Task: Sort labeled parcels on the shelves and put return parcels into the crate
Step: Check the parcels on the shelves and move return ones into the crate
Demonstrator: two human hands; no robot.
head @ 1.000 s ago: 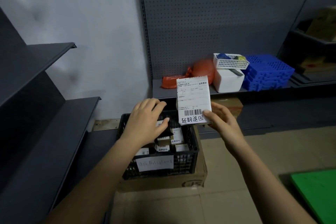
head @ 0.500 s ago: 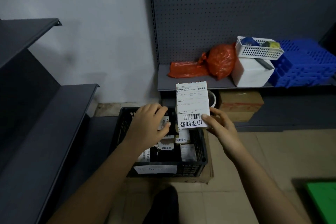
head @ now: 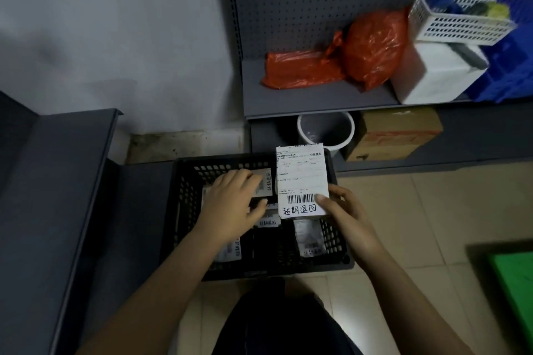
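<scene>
A black plastic crate [head: 184, 204] stands on the floor below me, holding several small labeled parcels [head: 309, 236]. My right hand [head: 343, 213] pinches a white-labeled parcel [head: 301, 179] by its lower right corner, thumb on the label, and holds it upright over the crate's right half. The label shows a barcode and handwritten characters. My left hand [head: 233, 204] reaches into the crate with fingers curled around a dark parcel [head: 264, 183] among the others.
Grey metal shelves [head: 57, 170] run along the left. Behind the crate a low shelf [head: 302, 101] carries an orange bag [head: 372, 46], a white box [head: 432, 75], a white basket [head: 458, 20] and blue crates. Below it sit a white bucket [head: 326, 127] and cardboard box [head: 395, 135]. A green board [head: 516, 294] lies on the floor at right.
My view has tilted down and closer over the crate. The held parcel has come lower over the crate's right side, and my left hand has gone deeper among the parcels.
</scene>
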